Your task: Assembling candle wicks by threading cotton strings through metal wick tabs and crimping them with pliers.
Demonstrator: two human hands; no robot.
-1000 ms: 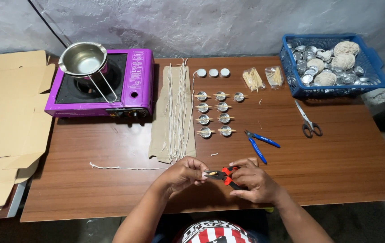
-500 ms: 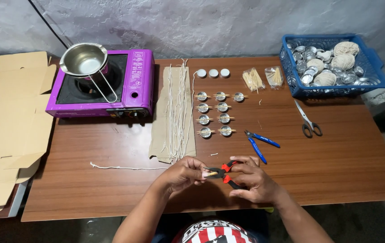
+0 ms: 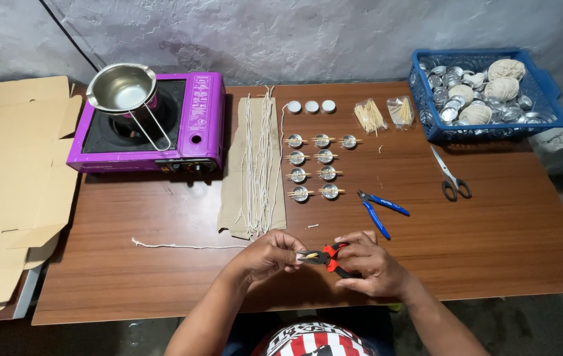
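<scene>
My right hand [image 3: 375,266] grips red-handled pliers [image 3: 329,256] over the table's near edge. The plier jaws point left toward my left hand [image 3: 269,254], whose fingertips pinch a small piece at the jaws; the piece itself is too small to make out. A loose white wick [image 3: 186,246] lies on the table to the left of my left hand. Just beyond my hands lie cut wicks on a brown paper strip [image 3: 255,165], with blue-handled pliers [image 3: 381,207] to their right.
A purple gas stove [image 3: 192,125] carries a steel pot [image 3: 122,89] at the back left. Flat cardboard [image 3: 11,178] lies at the left. Small metal cups with sticks [image 3: 314,165], scissors [image 3: 451,177] and a blue basket [image 3: 492,95] of cups and string balls fill the right.
Both hands stay together at the table's near edge with the red pliers; only small finger movements show.
</scene>
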